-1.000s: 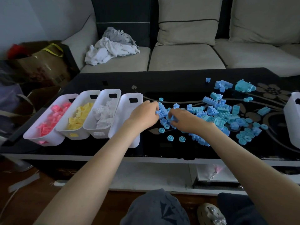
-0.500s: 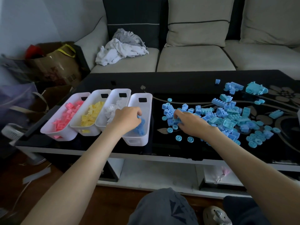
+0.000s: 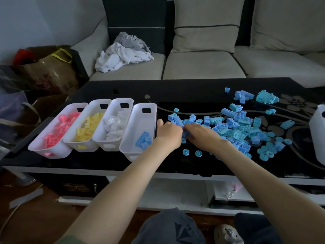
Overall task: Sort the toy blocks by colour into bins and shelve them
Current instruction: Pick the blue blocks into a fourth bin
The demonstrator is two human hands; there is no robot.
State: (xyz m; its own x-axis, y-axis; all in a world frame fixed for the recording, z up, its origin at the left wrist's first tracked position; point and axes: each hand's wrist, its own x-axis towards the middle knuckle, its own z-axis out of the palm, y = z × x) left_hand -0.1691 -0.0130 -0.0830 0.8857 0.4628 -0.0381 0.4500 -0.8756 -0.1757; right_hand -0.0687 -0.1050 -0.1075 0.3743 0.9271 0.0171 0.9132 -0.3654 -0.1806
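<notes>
1. We're on the blue round, I'd say. The pink bin (image 3: 37, 147), yellow bin (image 3: 70, 142) and white bin (image 3: 98, 139) each have their own colour in them. The fourth bin (image 3: 139, 118) only has a small heap of blue (image 3: 144, 140) at its near end.
2. Most of the blue blocks (image 3: 237, 127) are loose on the black surface (image 3: 193, 95), spread out to the right of that fourth bin. A couple of round pieces (image 3: 186, 152) sit near the front edge.
3. The left hand (image 3: 168, 132) is at the pile's left edge, just beside the fourth bin, knuckles up and fingers curled down into the blocks. The right hand (image 3: 202, 136) is right next to it, fingers down on the blocks too. Can't tell if either one has actually clamped on a piece, since the fingertips are hidden.
4. The next move looks like grabbing a handful and making the short hop left over the bin's rim. It needs a snug grip so the tiny bits don't dribble out on the way.
5. Shelving hasn't started, all the bins are on the surface. There's another bin (image 3: 318, 131) at the right edge, contents not visible.
</notes>
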